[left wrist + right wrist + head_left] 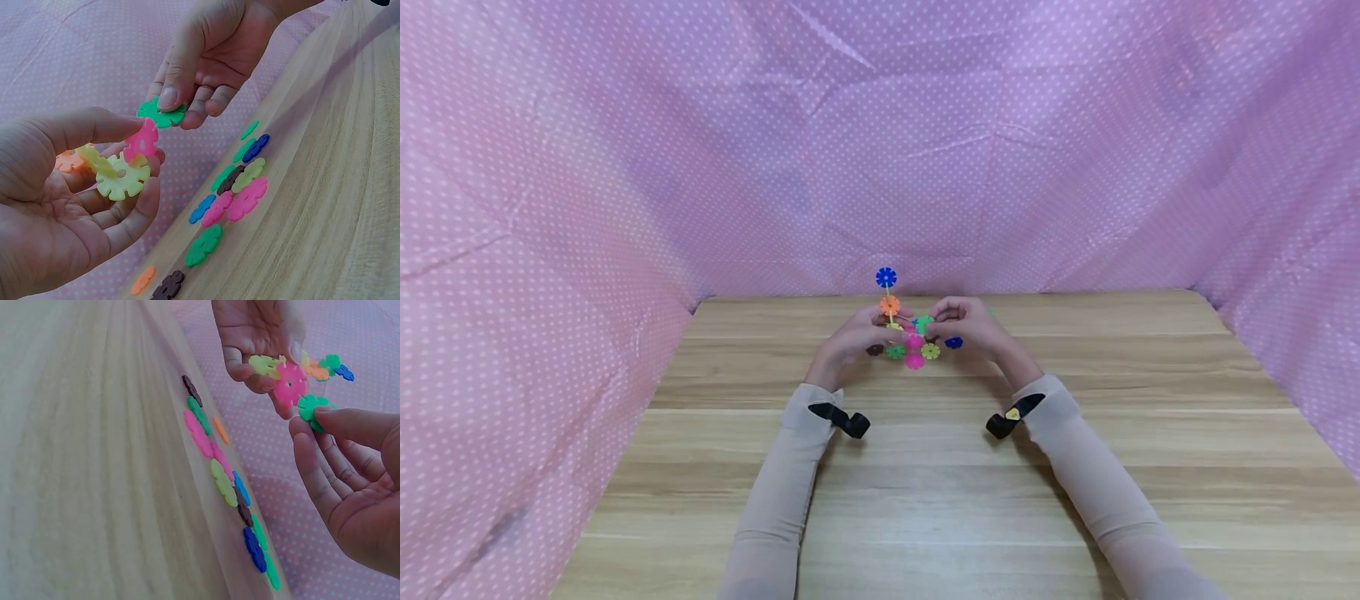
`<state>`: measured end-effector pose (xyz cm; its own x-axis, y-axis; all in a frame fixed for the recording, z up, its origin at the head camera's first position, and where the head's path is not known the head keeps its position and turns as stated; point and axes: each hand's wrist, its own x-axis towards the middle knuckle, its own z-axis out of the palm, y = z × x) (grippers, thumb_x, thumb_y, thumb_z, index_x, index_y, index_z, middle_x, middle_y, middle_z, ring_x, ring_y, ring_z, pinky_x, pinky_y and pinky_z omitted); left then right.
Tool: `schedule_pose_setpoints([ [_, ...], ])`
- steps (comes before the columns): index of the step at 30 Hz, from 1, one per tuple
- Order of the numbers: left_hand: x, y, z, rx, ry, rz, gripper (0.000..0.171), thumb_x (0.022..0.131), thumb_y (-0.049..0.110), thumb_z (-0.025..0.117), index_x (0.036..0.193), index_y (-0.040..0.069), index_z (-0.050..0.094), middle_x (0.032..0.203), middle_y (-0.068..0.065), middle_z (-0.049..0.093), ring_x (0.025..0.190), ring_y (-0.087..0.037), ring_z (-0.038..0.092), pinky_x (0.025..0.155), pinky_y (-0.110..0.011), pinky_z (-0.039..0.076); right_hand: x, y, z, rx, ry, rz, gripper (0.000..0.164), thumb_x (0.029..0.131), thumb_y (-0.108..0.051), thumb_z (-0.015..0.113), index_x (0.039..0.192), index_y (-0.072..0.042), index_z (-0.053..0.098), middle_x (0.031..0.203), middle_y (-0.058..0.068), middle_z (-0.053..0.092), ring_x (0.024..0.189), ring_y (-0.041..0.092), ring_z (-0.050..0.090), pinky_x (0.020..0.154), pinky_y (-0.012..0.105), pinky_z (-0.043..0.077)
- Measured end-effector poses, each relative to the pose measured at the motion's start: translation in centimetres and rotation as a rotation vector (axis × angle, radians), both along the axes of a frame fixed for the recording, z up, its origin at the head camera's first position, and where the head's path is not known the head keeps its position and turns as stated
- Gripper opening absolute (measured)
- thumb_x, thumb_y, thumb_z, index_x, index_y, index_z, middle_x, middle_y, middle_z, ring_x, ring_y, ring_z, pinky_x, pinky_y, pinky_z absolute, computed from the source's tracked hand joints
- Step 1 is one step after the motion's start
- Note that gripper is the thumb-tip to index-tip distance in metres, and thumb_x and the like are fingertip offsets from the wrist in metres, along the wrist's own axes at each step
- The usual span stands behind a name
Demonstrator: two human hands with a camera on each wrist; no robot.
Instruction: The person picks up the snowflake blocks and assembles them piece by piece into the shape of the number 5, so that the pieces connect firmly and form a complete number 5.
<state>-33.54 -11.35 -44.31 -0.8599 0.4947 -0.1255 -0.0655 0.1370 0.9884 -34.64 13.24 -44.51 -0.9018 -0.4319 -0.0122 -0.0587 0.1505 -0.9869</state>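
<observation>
My left hand (pixel 853 336) holds a chain of notched plastic snowflake discs slotted into one another. A blue disc (pixel 886 277) tops the chain, with an orange disc (pixel 890 306) below it. Nearer the fingers come a yellow disc (pixel 122 177) and a pink disc (pixel 141 140), the pink one pinched by the left thumb. Opposite, my right hand (pixel 976 327) pinches a green disc (pixel 312 410) between thumb and fingers. The green disc's edge meets the pink disc's edge; whether their slots are joined, I cannot tell.
Several loose discs lie on the wooden table (pixel 925 500) beneath the hands, among them a pink one (pixel 248 199), a green one (pixel 204 245), a dark blue one (pixel 254 549) and a brown one (pixel 192 390). Pink dotted cloth (pixel 910 150) surrounds the table's back and sides.
</observation>
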Motion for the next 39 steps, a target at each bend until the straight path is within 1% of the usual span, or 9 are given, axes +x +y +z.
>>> schedule_pose_setpoints([
  [4,-0.1,0.1,-0.2,-0.023,0.024,-0.002,0.054,0.093,0.007,0.070,0.144,-0.001,0.053,0.134,-0.021,0.063,0.096,-0.013,0.061,0.089,-0.036,0.051,0.0,-0.2,-0.2,-0.003,0.001,0.001,0.031,0.092,-0.003,0.073,0.115,0.013,0.059,0.090,0.001,0.073,0.082,0.012,0.073,0.093,0.056,0.057],
  [7,-0.1,0.1,-0.2,-0.039,0.026,0.012,0.052,0.093,0.011,0.071,0.141,-0.001,0.055,0.139,-0.015,0.062,0.112,-0.016,0.060,0.099,-0.039,0.049,0.0,-0.2,-0.3,-0.014,0.003,-0.008,0.029,0.093,-0.002,0.071,0.115,0.012,0.059,0.090,0.000,0.072,0.080,0.011,0.072,0.088,0.050,0.061],
  [11,0.0,0.2,-0.1,-0.026,-0.025,0.057,0.049,0.093,0.016,0.074,0.138,0.003,0.060,0.143,-0.006,0.061,0.125,-0.016,0.057,0.107,-0.037,0.045,0.0,-0.3,-0.4,-0.051,0.008,-0.020,0.023,0.094,0.000,0.070,0.112,0.009,0.059,0.088,-0.001,0.072,0.077,0.013,0.072,0.081,0.039,0.063],
  [15,0.0,0.3,-0.1,-0.005,-0.068,0.080,0.046,0.095,0.019,0.073,0.137,0.007,0.061,0.135,-0.014,0.066,0.116,-0.021,0.063,0.097,-0.032,0.051,0.0,-0.3,-0.2,-0.082,0.025,-0.034,0.020,0.093,0.001,0.070,0.108,0.008,0.060,0.086,-0.001,0.072,0.077,0.014,0.072,0.081,0.041,0.063],
  [19,-0.2,0.5,-0.2,0.028,-0.082,0.034,0.040,0.100,0.014,0.067,0.138,0.004,0.059,0.133,-0.030,0.062,0.117,-0.042,0.064,0.086,-0.030,0.058,0.1,-0.5,-0.1,-0.086,0.037,-0.046,0.018,0.093,0.001,0.070,0.107,0.008,0.060,0.085,-0.003,0.072,0.076,0.014,0.073,0.083,0.048,0.062],
  [22,-0.4,0.7,-0.2,0.035,-0.087,0.018,0.038,0.100,0.011,0.066,0.136,0.001,0.060,0.133,-0.032,0.061,0.124,-0.045,0.061,0.091,-0.034,0.060,0.1,-0.7,-0.2,-0.091,0.047,-0.048,0.017,0.093,0.002,0.070,0.106,0.007,0.061,0.085,-0.003,0.072,0.076,0.014,0.073,0.083,0.049,0.062],
  [26,-0.3,0.8,-0.1,0.015,-0.106,0.060,0.031,0.096,0.013,0.071,0.124,0.001,0.068,0.120,-0.020,0.072,0.124,-0.042,0.063,0.102,-0.041,0.056,0.3,-0.7,0.0,-0.094,0.062,-0.050,0.018,0.093,0.001,0.071,0.107,0.006,0.062,0.085,-0.003,0.073,0.077,0.016,0.073,0.084,0.051,0.062],
  [29,-0.3,0.9,0.0,0.016,-0.119,0.091,0.026,0.095,0.013,0.073,0.116,0.000,0.071,0.112,-0.014,0.075,0.123,-0.042,0.063,0.103,-0.041,0.056,0.4,-0.8,0.0,-0.095,0.062,-0.053,0.022,0.093,-0.001,0.071,0.110,0.008,0.061,0.085,-0.004,0.073,0.078,0.017,0.073,0.085,0.051,0.062],
  [39,0.0,1.1,0.1,0.012,-0.115,0.115,0.027,0.098,0.015,0.070,0.120,-0.001,0.070,0.121,-0.027,0.070,0.111,-0.036,0.071,0.105,-0.049,0.054,0.4,-1.1,-0.5,-0.095,0.080,-0.087,0.029,0.093,0.000,0.071,0.118,0.010,0.063,0.088,0.000,0.076,0.077,0.012,0.074,0.086,0.053,0.061],
])
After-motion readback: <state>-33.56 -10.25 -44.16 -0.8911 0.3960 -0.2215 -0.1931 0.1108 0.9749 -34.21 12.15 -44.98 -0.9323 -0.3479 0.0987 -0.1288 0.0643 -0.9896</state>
